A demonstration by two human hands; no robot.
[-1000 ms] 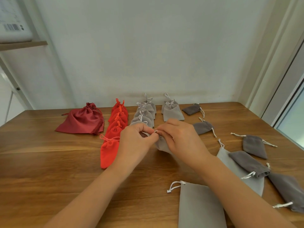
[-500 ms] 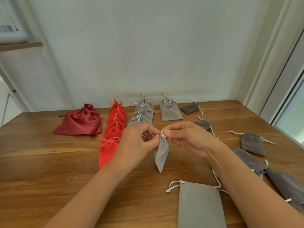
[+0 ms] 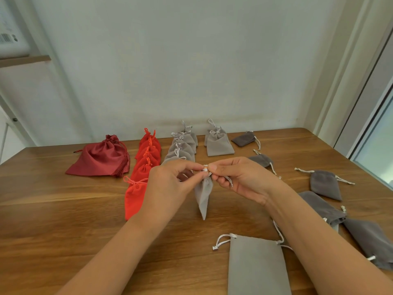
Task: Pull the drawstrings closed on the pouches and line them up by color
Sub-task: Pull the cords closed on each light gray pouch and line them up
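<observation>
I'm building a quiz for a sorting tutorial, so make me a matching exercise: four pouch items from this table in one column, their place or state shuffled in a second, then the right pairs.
1. dark red satin pouch
2. small light grey fabric pouch
3. large light grey fabric pouch
4. row of bright red fabric pouches

A. lying flat nearest the camera, mouth uncinched
B. farthest left of all
C. cinched, lined up one behind another
D. pinched at its neck by the left hand and right hand

Pairs: 1-B, 2-D, 3-A, 4-C
</observation>
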